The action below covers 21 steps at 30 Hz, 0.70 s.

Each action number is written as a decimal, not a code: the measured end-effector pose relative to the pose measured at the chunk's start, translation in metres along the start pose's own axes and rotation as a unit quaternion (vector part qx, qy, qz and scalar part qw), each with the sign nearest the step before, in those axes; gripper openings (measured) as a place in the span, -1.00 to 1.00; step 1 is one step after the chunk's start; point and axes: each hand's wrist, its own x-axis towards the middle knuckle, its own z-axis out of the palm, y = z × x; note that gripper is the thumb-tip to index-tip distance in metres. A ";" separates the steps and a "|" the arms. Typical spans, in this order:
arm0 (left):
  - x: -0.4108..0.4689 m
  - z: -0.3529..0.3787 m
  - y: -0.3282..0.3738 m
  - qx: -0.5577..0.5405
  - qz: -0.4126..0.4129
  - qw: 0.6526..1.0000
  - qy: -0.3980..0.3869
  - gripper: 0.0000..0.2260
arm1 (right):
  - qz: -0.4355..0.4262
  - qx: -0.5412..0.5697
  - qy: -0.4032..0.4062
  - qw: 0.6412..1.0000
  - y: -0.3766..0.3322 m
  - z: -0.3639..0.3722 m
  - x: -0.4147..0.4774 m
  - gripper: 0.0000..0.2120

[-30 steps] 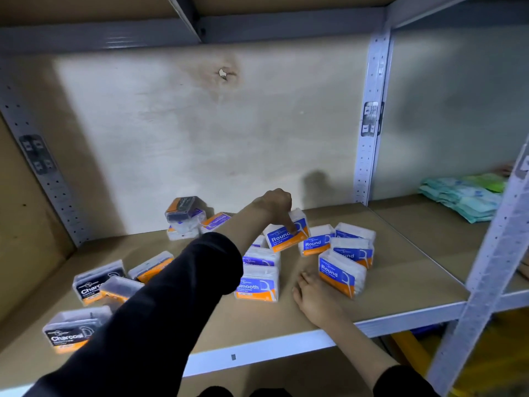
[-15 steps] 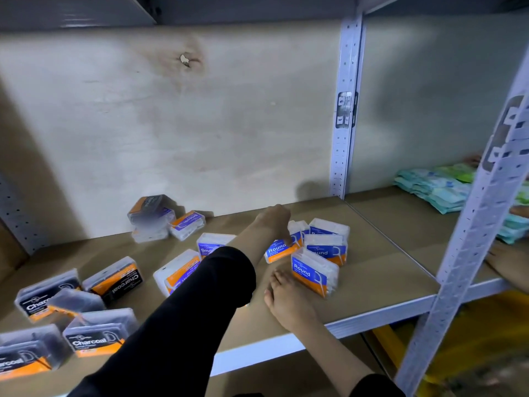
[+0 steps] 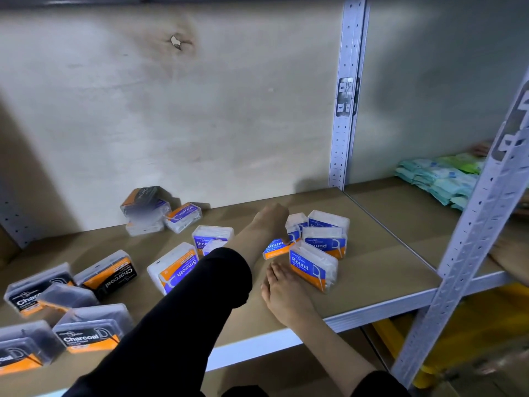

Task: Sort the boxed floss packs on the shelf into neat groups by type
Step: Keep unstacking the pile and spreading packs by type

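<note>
Glossy plastic floss packs (image 3: 313, 266); matt wooden shelf (image 3: 378, 262)

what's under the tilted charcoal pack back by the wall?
The Charcoal pack rests tilted on a small pile: a white pack at the bottom, a blue-labelled pack edge showing between. It is blurred there; their types and anything deeper are hidden.

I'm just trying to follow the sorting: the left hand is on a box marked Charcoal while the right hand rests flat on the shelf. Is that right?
Not quite. In the head view the left hand grips a blue-and-orange Round box, not Charcoal; the right hand does rest flat on the shelf.
</note>
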 end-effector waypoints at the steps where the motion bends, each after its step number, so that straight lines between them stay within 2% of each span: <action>1: -0.001 0.002 0.000 -0.003 0.000 1.000 0.003 -0.50 | -0.001 -0.007 -0.001 1.000 0.002 0.001 -0.003 -0.50; 2: -0.002 0.003 -0.001 -0.006 -0.001 1.000 0.007 -0.50 | -0.003 0.015 -0.022 1.000 0.004 -0.003 -0.004 -0.52; 3: -0.003 0.004 -0.001 -0.007 0.001 1.000 0.012 -0.50 | -0.023 0.022 0.016 0.999 0.006 0.000 -0.001 -0.52; 5: -0.005 0.006 -0.001 -0.008 0.003 1.000 0.018 -0.49 | -0.041 0.001 -0.047 0.998 0.010 0.002 -0.001 -0.46; 6: -0.007 0.007 -0.001 -0.009 0.004 1.000 0.021 -0.49 | -0.039 -0.011 -0.053 0.998 0.011 0.000 0.000 -0.43; 12: -0.011 0.012 0.003 -0.009 0.011 0.999 0.040 -0.52 | -0.037 -0.024 -0.064 0.997 0.011 0.001 -0.001 -0.12; 13: -0.012 0.013 0.003 -0.008 0.011 0.999 0.041 -0.52 | -0.037 -0.024 -0.063 0.997 0.012 0.000 -0.001 -0.14; 15: -0.013 0.014 0.004 -0.006 0.011 0.999 0.044 -0.53 | -0.036 -0.018 -0.059 0.997 0.010 0.000 0.000 -0.35; 16: -0.013 0.014 0.004 -0.006 0.013 0.999 0.044 -0.54 | -0.036 -0.011 -0.059 0.998 0.010 0.000 -0.001 -0.40; 21: -0.015 0.010 0.001 -0.004 0.015 0.999 0.036 -0.54 | -0.028 -0.011 -0.051 0.998 0.009 0.001 -0.001 -0.41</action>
